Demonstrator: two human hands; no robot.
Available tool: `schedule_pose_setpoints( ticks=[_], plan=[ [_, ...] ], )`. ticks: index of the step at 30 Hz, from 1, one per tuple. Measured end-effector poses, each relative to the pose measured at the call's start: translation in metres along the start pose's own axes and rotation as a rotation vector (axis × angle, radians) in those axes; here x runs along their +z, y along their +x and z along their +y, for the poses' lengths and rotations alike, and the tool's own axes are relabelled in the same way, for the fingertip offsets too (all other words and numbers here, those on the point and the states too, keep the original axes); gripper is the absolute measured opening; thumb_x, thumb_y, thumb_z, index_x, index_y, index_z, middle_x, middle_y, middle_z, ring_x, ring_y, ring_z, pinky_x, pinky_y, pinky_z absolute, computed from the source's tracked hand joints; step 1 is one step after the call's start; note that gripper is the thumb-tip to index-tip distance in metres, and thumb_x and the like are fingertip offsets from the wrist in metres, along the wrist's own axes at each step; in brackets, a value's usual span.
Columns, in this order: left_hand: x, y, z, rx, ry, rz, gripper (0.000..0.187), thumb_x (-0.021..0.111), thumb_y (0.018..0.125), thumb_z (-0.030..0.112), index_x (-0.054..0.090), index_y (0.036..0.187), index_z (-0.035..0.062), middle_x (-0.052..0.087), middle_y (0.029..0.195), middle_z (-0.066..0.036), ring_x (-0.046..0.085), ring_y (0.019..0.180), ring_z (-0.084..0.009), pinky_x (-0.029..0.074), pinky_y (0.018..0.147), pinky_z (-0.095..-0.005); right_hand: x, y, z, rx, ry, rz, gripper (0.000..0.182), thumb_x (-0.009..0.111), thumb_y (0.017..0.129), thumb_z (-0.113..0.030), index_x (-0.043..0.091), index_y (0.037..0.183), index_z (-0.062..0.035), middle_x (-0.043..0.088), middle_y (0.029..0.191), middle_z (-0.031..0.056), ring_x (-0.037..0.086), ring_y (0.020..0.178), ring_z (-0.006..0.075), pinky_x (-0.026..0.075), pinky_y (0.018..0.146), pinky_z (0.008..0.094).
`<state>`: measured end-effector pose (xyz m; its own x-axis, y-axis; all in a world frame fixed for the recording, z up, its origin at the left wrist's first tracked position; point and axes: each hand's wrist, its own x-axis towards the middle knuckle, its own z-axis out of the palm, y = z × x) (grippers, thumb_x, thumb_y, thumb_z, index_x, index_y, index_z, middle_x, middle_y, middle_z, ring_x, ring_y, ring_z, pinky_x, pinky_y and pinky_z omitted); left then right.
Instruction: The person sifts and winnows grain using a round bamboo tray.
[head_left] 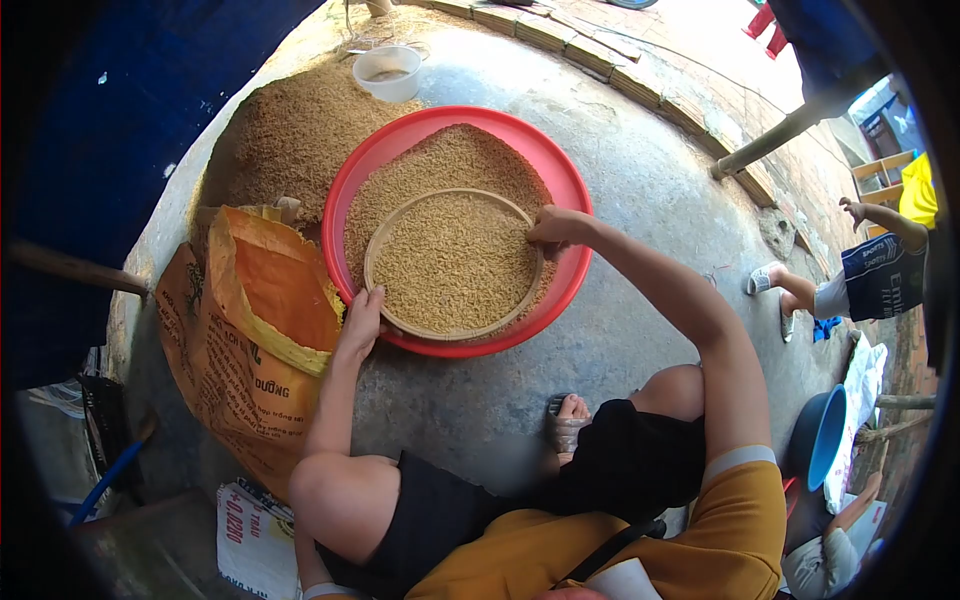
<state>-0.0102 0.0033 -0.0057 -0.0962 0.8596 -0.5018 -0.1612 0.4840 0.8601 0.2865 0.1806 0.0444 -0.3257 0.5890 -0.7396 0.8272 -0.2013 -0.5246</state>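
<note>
A round sieve (455, 262) full of tan grain lies over a wide red basin (572, 190), which holds more grain (470, 150) behind it. My left hand (362, 320) grips the sieve's rim at its lower left. On the right side, my right hand (553, 232) has its fingers closed on the same rim. Left of the basin, an open orange sack (265, 350) with a yellow lining stands close to my left hand. A large heap of grain (290, 135) rises behind the sack and basin.
A clear plastic tub (388, 75) sits at the heap's top edge. A pole (780, 140) slants in at the right. A person (880, 265) stands at the far right, above a blue basin (820, 437). Another person's arm (855, 505) shows lower right. A white sack (255, 540) lies lower left.
</note>
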Motion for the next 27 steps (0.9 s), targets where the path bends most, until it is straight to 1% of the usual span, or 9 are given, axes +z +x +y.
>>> schedule_pose_setpoints(
  ticks=[3,4,7,8,11,17,20,22,27],
  plan=[
    [-0.006,-0.001,0.003,-0.06,-0.39,-0.082,0.032,0.037,0.09,0.018,0.038,0.117,0.0012,0.052,0.108,-0.011,0.054,0.093,-0.0188,0.05,0.071,-0.0334,-0.037,-0.035,-0.024,-0.132,0.185,-0.215,0.025,0.052,0.081,-0.022,0.053,0.09,0.0012,0.061,0.075,0.0098,0.06,0.059,0.0143,0.051,0.052,0.0238],
    [-0.007,-0.002,0.003,-0.034,-0.334,-0.113,0.034,0.039,0.089,0.018,0.038,0.119,0.0006,0.049,0.114,-0.011,0.049,0.104,-0.021,0.041,0.087,-0.0336,-0.039,-0.037,-0.024,-0.134,0.182,-0.215,0.025,0.052,0.081,-0.022,0.053,0.09,0.0012,0.061,0.075,0.0098,0.06,0.059,0.0143,0.051,0.052,0.0238],
    [0.008,-0.009,0.008,-0.009,-0.065,0.036,0.036,0.039,0.089,0.019,0.039,0.12,-0.0003,0.047,0.116,-0.011,0.047,0.106,-0.0212,0.037,0.091,-0.0316,-0.036,-0.039,-0.021,-0.107,0.044,-0.153,0.019,0.052,0.08,-0.015,0.054,0.089,0.0014,0.062,0.076,0.0123,0.062,0.062,0.017,0.052,0.053,0.0259],
    [-0.006,0.013,-0.025,0.244,-0.053,0.021,0.038,0.039,0.09,0.021,0.038,0.121,-0.0008,0.046,0.117,-0.011,0.046,0.106,-0.0197,0.036,0.091,-0.0304,-0.029,-0.035,-0.016,-0.084,0.049,-0.182,0.019,0.052,0.079,-0.014,0.054,0.089,0.002,0.062,0.077,0.013,0.063,0.063,0.0177,0.053,0.054,0.0261],
    [0.011,-0.007,-0.013,0.39,0.076,0.13,0.04,0.038,0.09,0.022,0.036,0.122,-0.0012,0.045,0.118,-0.011,0.044,0.107,-0.0194,0.033,0.092,-0.0298,-0.014,-0.014,0.002,-0.049,0.061,-0.224,0.02,0.051,0.078,-0.012,0.054,0.09,0.0036,0.062,0.077,0.0145,0.063,0.065,0.0189,0.053,0.056,0.0273],
    [0.021,-0.015,-0.006,0.3,0.28,0.336,0.034,0.038,0.089,0.02,0.044,0.113,-0.0046,0.051,0.108,-0.013,0.047,0.099,-0.0186,0.035,0.086,-0.029,-0.003,-0.014,0.001,-0.008,0.029,-0.194,0.023,0.05,0.077,-0.014,0.053,0.091,0.0043,0.062,0.075,0.0148,0.063,0.061,0.0189,0.053,0.053,0.0285],
    [0.015,-0.008,-0.021,0.472,0.164,0.378,0.03,0.039,0.089,0.02,0.048,0.102,-0.0048,0.054,0.093,-0.014,0.05,0.085,-0.0216,0.038,0.077,-0.0322,0.001,-0.015,-0.006,-0.1,-0.055,-0.079,0.025,0.052,0.079,-0.021,0.053,0.085,0.003,0.061,0.073,0.0142,0.062,0.063,0.0206,0.051,0.053,0.0297],
    [0.016,-0.009,-0.023,0.491,0.123,0.445,0.029,0.039,0.088,0.019,0.048,0.102,-0.0046,0.054,0.093,-0.013,0.05,0.084,-0.0204,0.038,0.077,-0.0311,0.011,-0.015,-0.017,-0.462,-0.398,0.681,0.022,0.051,0.08,-0.022,0.051,0.08,0.0002,0.058,0.074,0.013,0.059,0.069,0.0241,0.047,0.059,0.0329],
    [0.011,-0.009,-0.028,0.459,0.034,0.347,0.031,0.038,0.088,0.017,0.044,0.112,-0.0025,0.051,0.106,-0.009,0.049,0.094,-0.016,0.036,0.085,-0.0277,0.043,-0.043,-0.062,-0.928,-0.357,0.557,0.01,0.048,0.077,-0.011,0.051,0.08,-0.0023,0.054,0.077,0.0119,0.053,0.078,0.0267,0.043,0.067,0.0368]
  ],
)
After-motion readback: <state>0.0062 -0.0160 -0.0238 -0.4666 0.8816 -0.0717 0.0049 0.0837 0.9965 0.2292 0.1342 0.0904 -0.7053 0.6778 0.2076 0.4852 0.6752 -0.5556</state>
